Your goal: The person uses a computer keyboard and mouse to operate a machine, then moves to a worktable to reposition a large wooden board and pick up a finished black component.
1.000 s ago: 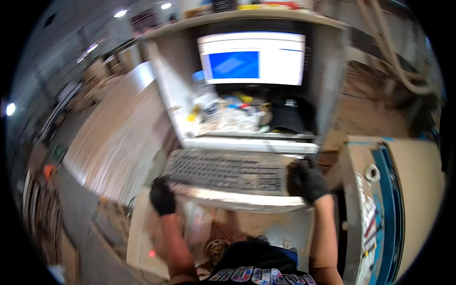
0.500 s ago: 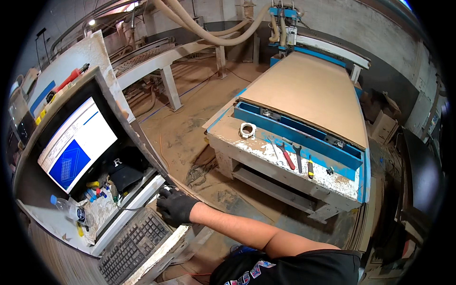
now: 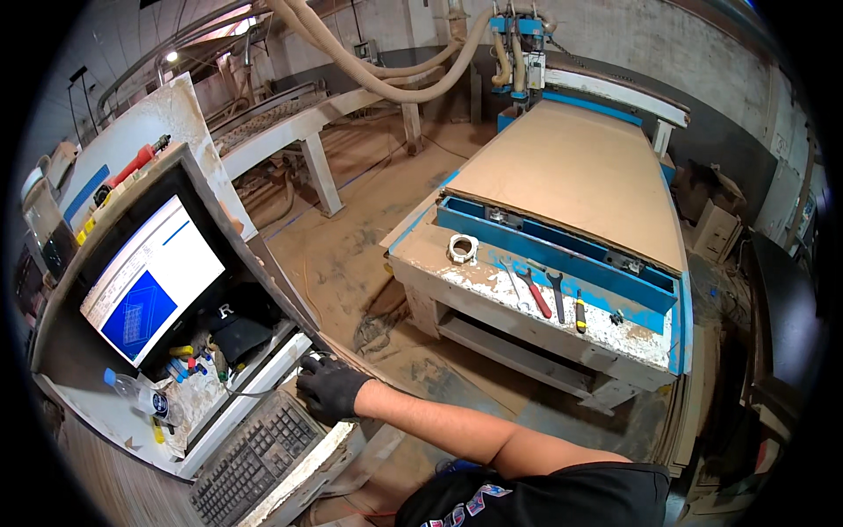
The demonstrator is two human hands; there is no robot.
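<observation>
My right hand (image 3: 332, 386), in a black glove, rests over a computer mouse (image 3: 309, 358) at the right end of the keyboard shelf. The fingers curl down on it and hide most of it; a pale edge and a grey cord show. Just beside the hand lies a dusty black keyboard (image 3: 256, 458). Beyond it, a lit monitor (image 3: 154, 281) shows a blue panel with a line drawing. My left hand is out of view.
A water bottle (image 3: 140, 395), a black cap (image 3: 237, 334) and small clutter sit below the monitor. Rightward stands a blue-and-white router table (image 3: 544, 329) bearing a large brown board (image 3: 571, 176), wrenches (image 3: 555, 294), a red-handled tool (image 3: 536, 297) and a white ring (image 3: 463, 249). A hose (image 3: 386, 83) hangs behind.
The view has shifted slightly, so the whole scene sits a little lower and to the right. My right hand stays on the mouse.
</observation>
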